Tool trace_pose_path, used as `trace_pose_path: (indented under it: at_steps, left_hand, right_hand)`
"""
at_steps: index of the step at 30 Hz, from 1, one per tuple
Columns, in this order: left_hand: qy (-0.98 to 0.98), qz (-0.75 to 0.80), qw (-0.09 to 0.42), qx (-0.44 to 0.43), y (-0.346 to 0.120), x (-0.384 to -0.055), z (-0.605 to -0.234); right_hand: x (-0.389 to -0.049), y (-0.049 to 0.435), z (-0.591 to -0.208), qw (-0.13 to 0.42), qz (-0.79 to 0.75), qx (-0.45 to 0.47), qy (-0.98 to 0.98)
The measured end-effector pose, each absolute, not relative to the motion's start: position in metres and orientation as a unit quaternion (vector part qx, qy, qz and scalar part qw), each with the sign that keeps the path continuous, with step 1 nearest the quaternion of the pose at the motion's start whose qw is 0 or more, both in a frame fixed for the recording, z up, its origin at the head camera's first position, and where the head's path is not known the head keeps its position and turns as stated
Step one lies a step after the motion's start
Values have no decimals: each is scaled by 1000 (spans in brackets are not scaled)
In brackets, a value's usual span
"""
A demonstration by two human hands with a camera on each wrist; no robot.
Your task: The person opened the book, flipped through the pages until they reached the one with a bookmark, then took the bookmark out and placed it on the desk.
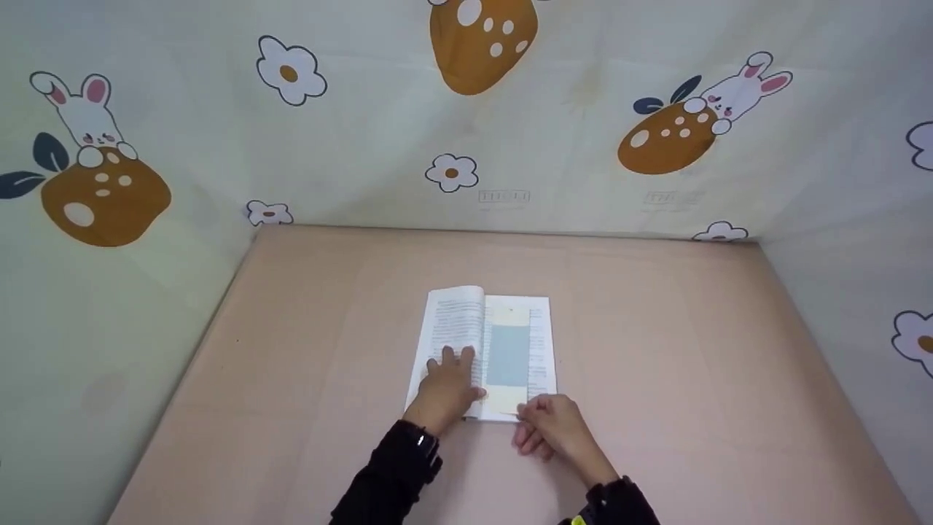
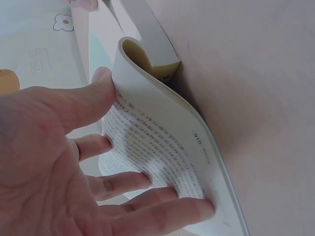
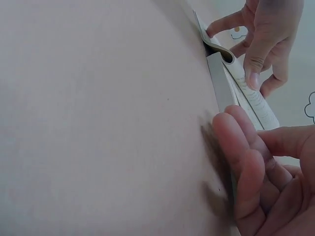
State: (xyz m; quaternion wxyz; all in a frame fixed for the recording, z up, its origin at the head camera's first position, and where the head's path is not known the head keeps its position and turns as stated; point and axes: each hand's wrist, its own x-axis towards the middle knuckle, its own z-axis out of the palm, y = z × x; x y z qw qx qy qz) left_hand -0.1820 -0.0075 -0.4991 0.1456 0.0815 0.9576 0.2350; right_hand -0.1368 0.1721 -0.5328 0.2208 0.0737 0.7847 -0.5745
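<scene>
An open book (image 1: 452,313) lies on the table, its left-hand pages curving up at the spine. My left hand (image 1: 444,390) presses on the printed left page with fingers spread; in the left wrist view the thumb touches the bulging fold and the fingertips rest on the text. On the right page lies a long cream bookmark (image 1: 508,354) with a blue-grey middle. My right hand (image 1: 554,425) pinches the bookmark's lower right corner between thumb and forefinger, the other fingers loosely curled below the book's edge. In the right wrist view the pinched corner is hidden.
A pinkish-beige tabletop (image 1: 306,328) spreads around the book on all sides. Pale sheeting (image 1: 364,131) printed with rabbits, flowers and brown fruit stands as a wall at the back and both sides.
</scene>
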Motion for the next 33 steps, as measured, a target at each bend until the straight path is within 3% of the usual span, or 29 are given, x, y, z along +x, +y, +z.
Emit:
trace_pose_path:
  at_steps: [8, 16, 33]
  left_hand:
    - [958, 232, 150, 78, -6, -184, -501]
    - [956, 237, 161, 66, -6, -185, -502]
    - [958, 227, 161, 76, -7, -183, -501]
  right_hand:
    - [-126, 198, -528, 230, -592, 58, 770]
    - [-110, 234, -533, 193, -558, 43, 806]
    - [-93, 284, -537, 133, -492, 208, 835]
